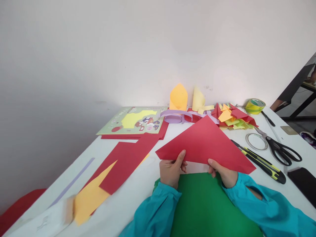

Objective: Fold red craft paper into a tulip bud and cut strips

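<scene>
The person is holding a roughly triangular red sheet (pixel 206 140) over the near part of the white tabletop (pixel 128 210), its peak pointing away towards the wall. The left hand (pixel 171 171) is pinching the near edge left of the middle, thumb on top. The right hand (pixel 224 173) is pinching the same edge farther right, also thumb uppermost. The fingers of both hands are closing narrowly on the paper; whether the far corner is touching the tabletop, I cannot tell.

To the right, a black-and-yellow cutter (pixel 265 165) is lying just beside the sheet, with black-handled scissors (pixel 281 149) and a narrow tape ring (pixel 256 141) resting beyond it. A heap of folded papers (pixel 232 120) is sitting near the wall. To its left, an upright orange paper piece (pixel 179 97) is standing behind curled purple strips (pixel 175 116). On the left, red strips (pixel 130 161) are overlapping orange paper (pixel 91 197), and a green printed pad (pixel 113 128) is lying on red paper.
</scene>
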Demonstrator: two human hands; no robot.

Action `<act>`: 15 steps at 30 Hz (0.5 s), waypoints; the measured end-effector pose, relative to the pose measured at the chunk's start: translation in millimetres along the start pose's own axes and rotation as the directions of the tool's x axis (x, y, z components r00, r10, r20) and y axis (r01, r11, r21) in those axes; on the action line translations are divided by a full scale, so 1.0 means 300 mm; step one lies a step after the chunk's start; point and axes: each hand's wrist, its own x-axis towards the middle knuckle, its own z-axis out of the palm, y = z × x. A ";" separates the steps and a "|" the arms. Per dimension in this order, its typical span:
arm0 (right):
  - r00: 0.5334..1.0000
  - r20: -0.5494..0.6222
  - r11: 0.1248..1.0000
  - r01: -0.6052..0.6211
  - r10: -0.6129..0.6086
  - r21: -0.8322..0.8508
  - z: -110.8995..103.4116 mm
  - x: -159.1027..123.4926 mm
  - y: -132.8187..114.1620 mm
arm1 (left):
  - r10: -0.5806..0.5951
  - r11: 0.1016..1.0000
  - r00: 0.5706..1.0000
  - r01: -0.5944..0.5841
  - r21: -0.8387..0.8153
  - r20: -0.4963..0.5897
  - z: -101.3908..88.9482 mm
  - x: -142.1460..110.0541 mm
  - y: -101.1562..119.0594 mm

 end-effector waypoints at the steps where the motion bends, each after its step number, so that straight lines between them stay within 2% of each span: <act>1: 1.000 -0.003 1.000 0.002 -0.002 0.014 -0.002 0.002 0.004 | 0.000 1.000 1.000 0.000 -0.004 -0.011 -0.006 0.009 -0.007; 5: 1.000 -0.016 1.000 0.003 -0.003 0.027 -0.007 0.008 0.018 | -0.001 1.000 1.000 0.000 -0.018 -0.018 -0.025 0.035 -0.027; 11: 0.999 -0.036 0.999 0.006 -0.004 0.053 -0.012 0.013 0.025 | 0.012 0.994 0.993 -0.024 -0.106 -0.116 -0.027 0.045 -0.009; 15: 0.999 -0.040 0.998 -0.016 0.018 0.054 -0.013 0.016 0.030 | 0.018 0.992 0.990 -0.035 -0.122 -0.137 -0.029 0.047 -0.005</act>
